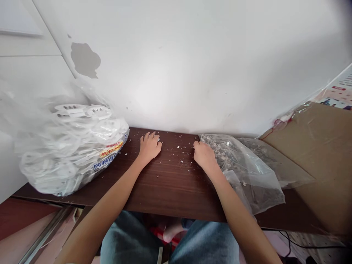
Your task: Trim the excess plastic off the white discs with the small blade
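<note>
My left hand [150, 147] rests low over the dark wooden table [170, 194], its fingers curled downward. A small whitish piece [158, 139] shows between its thumb and index finger; what kind it is, I cannot tell. My right hand [204, 154] is closed, fingertips pressed together, at the left edge of a clear plastic bag [255, 176] with many small greyish bits in it. Anything inside those fingers is hidden. Tiny white scraps [180, 161] lie scattered on the table between my hands.
A large clear bag [74, 154] full of white plastic parts stands at the left. Behind the table rises a white wall [170, 73] with a grey patch. Another clear bag [286, 168] leans beside a cardboard box [321, 154] on the right.
</note>
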